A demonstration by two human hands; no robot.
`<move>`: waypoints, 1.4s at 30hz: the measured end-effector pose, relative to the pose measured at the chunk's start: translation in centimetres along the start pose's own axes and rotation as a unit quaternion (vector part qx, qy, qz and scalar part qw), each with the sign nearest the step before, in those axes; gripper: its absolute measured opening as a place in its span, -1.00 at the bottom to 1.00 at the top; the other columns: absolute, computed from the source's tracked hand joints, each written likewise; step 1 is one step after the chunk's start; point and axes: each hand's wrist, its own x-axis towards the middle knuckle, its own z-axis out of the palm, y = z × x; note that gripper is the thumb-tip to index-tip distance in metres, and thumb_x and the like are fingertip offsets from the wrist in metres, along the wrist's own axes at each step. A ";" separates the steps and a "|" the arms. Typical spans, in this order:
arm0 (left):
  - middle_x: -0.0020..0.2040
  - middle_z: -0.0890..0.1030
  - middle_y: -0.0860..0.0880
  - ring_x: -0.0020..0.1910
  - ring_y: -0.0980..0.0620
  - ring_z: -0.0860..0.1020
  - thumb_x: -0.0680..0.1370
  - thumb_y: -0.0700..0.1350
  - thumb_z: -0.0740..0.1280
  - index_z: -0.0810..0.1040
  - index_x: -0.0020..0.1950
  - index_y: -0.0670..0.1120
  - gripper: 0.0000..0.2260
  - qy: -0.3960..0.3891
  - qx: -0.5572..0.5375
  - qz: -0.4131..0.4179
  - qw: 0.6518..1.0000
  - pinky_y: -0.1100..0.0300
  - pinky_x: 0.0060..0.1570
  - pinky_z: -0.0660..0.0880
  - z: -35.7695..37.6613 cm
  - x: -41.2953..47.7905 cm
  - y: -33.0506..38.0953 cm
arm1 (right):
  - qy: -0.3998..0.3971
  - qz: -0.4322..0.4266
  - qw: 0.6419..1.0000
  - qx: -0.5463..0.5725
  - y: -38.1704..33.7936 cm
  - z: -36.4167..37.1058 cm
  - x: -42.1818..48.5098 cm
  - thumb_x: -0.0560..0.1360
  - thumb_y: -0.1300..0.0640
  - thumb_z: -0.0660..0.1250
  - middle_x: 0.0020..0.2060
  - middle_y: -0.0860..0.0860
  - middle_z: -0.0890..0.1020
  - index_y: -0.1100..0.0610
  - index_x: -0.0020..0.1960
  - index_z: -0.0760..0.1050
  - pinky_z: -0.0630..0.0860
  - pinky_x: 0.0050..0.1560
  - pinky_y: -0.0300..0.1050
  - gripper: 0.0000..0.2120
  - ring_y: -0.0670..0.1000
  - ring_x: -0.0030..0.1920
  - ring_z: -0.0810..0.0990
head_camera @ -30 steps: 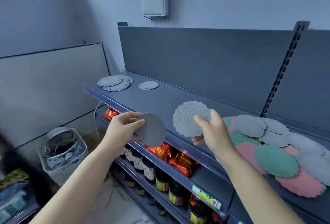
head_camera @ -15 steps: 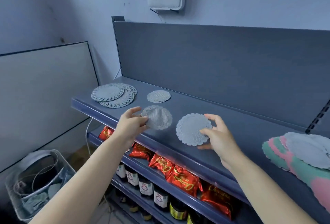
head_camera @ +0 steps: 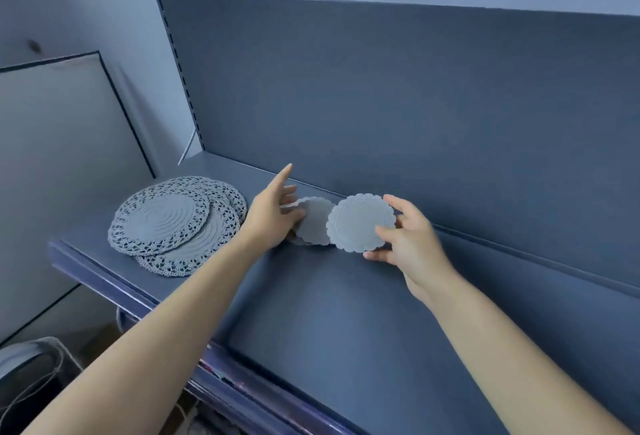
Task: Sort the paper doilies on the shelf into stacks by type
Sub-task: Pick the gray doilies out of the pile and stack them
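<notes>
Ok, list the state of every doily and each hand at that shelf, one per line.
Large doilies: flat on the shelf, overlapping in a loose stack, untouched.
Small doily: pinched at its left edge, low at the shelf; another seems to lie under it.
Scalloped doily: held off the shelf, tilted, pinched at its right edge.
Left hand: holds small doily, index finger straight.
Right hand: holds scalloped doily.

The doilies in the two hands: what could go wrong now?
The right hand pinches its scalloped doily by the edge only; thin paper might crease or tear. It overlaps the smaller doily that the left hand holds, so the two sizes could get mixed. The big lace doilies lie fanned near the front edge of the shelf; the left forearm might nudge them off.
</notes>
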 end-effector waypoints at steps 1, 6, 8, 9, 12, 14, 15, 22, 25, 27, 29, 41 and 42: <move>0.19 0.47 -0.01 0.10 0.02 0.53 0.50 -0.32 0.37 0.18 0.52 -0.02 -0.34 0.005 -0.001 0.014 1.000 0.26 0.10 0.44 -0.1 0.6 -0.3 | 0.005 0.002 1.000 0.004 0.2 0.9 1.0 0.53 0.38 0.23 0.17 0.08 0.54 0.02 0.40 0.30 0.61 -0.22 -0.07 -0.49 0.04 -0.08 0.61; 0.24 0.46 0.03 0.16 0.04 0.51 0.56 -0.30 0.25 0.27 0.47 -0.04 -0.50 0.015 -0.007 0.038 0.999 0.21 0.13 0.44 -1.2 2.9 -0.4 | 0.029 -0.027 0.966 -0.257 1.7 4.0 4.7 0.54 0.20 0.26 0.27 0.01 0.47 -0.02 0.43 0.30 0.54 -0.03 -0.14 -0.52 -0.01 -0.07 0.58; 0.32 0.44 0.05 0.23 0.07 0.46 0.56 -0.20 0.29 0.29 0.45 -0.03 -0.54 -0.032 0.044 0.066 0.996 0.22 0.17 0.41 -1.9 3.6 -0.1 | 0.047 -0.085 0.887 -0.451 2.2 4.4 5.0 0.55 0.09 0.26 0.33 -0.04 0.42 -0.01 0.43 0.30 0.42 0.15 -0.12 -0.54 0.01 0.19 0.44; 0.35 0.43 0.06 0.28 0.07 0.44 0.56 -0.12 0.30 0.31 0.44 -0.03 -0.55 -0.059 0.082 0.083 0.991 0.19 0.22 0.40 -2.1 3.9 0.1 | 0.050 -0.113 0.855 -0.503 2.2 4.6 4.9 0.56 0.03 0.25 0.35 -0.08 0.40 -0.01 0.43 0.31 0.37 0.22 -0.11 -0.55 0.01 0.28 0.37; 0.32 0.47 0.08 0.26 0.02 0.46 0.55 0.05 0.28 0.36 0.38 -0.01 -0.58 -0.118 0.215 0.131 0.961 0.15 0.12 0.41 -2.7 4.4 1.2 | 0.053 -0.118 0.850 -0.510 2.1 5.2 4.2 0.59 -0.03 0.18 0.35 -0.13 0.41 -0.01 0.40 0.36 0.33 0.22 -0.14 -0.61 -0.03 0.36 0.33; 0.26 0.51 0.05 0.13 -0.04 0.51 0.56 0.08 0.26 0.38 0.34 -0.03 -0.61 -0.148 0.284 0.172 0.932 0.17 -0.07 0.37 -2.4 4.4 2.4 | 0.094 -0.106 0.843 -0.519 1.8 4.7 3.2 0.61 -0.01 0.13 0.34 -0.14 0.43 -0.01 0.40 0.35 0.35 0.18 -0.13 -0.63 -0.05 0.34 0.36; 0.22 0.53 0.03 0.07 -0.07 0.52 0.56 0.08 0.25 0.39 0.33 -0.03 -0.62 -0.151 0.309 0.190 0.920 0.16 -0.11 0.35 -2.2 4.2 2.9 | 0.105 -0.101 0.835 -0.530 1.6 4.4 2.7 0.62 0.01 0.11 0.34 -0.14 0.42 -0.02 0.41 0.33 0.36 0.18 -0.13 -0.63 -0.05 0.34 0.36; 0.06 0.54 -0.01 0.09 -0.08 0.47 0.55 0.16 0.22 0.40 0.26 -0.08 -0.60 -0.208 0.343 0.358 0.843 0.15 0.00 0.35 4.7 -0.4 9.7 | 0.215 -0.038 0.786 -0.578 -0.4 -2.8 -7.4 0.61 0.02 0.11 0.38 -0.15 0.36 -0.05 0.47 0.23 0.42 0.14 -0.12 -0.58 -0.04 0.24 0.42; 0.18 0.51 -0.01 0.23 -0.06 0.41 0.55 0.18 0.20 0.34 0.37 -0.07 -0.52 -0.242 0.330 0.428 0.806 0.13 0.16 0.35 9.0 -5.4 13.7 | 0.263 -0.003 0.770 -0.581 -0.7 -7.4 -13.5 0.60 -0.01 0.15 0.40 -0.15 0.33 -0.07 0.48 0.19 0.42 0.12 -0.12 -0.54 -0.03 0.23 0.44; 0.23 0.49 0.00 0.29 -0.05 0.37 0.56 0.18 0.19 0.30 0.40 -0.07 -0.50 -0.250 0.331 0.476 0.775 0.13 0.21 0.33 12.0 -9.5 16.1 | 0.283 0.025 0.764 -0.579 -0.5 -10.9 -17.8 0.59 -0.02 0.17 0.42 -0.14 0.31 -0.07 0.49 0.16 0.40 0.18 -0.11 -0.51 -0.03 0.33 0.37; 0.24 0.48 0.00 0.30 -0.05 0.36 0.56 0.18 0.19 0.32 0.38 -0.07 -0.52 -0.260 0.328 0.502 0.756 0.13 0.21 0.31 15.1 -13.8 18.0 | 0.292 0.050 0.758 -0.580 0.2 -14.6 -22.1 0.58 -0.03 0.19 0.43 -0.13 0.29 -0.08 0.50 0.15 0.40 0.23 -0.07 -0.49 -0.01 0.39 0.31; 0.23 0.50 -0.09 0.25 -0.12 0.42 0.57 0.11 0.20 0.35 0.34 -0.12 -0.57 -0.331 0.324 0.430 0.775 0.06 0.13 0.37 31.9 -32.5 24.7 | 0.295 0.093 0.754 -0.580 2.4 -32.9 -39.0 0.59 0.00 0.18 0.37 -0.10 0.37 -0.03 0.45 0.26 0.34 0.29 -0.12 -0.56 -0.03 0.37 0.34; 0.23 0.50 -0.09 0.24 -0.12 0.42 0.58 0.09 0.20 0.35 0.35 -0.12 -0.58 -0.331 0.332 0.423 0.775 0.06 0.12 0.37 33.0 -32.7 25.3 | 0.290 0.090 0.757 -0.579 2.4 -34.1 -39.0 0.59 0.00 0.17 0.37 -0.10 0.37 -0.03 0.45 0.27 0.35 0.29 -0.12 -0.57 -0.03 0.36 0.34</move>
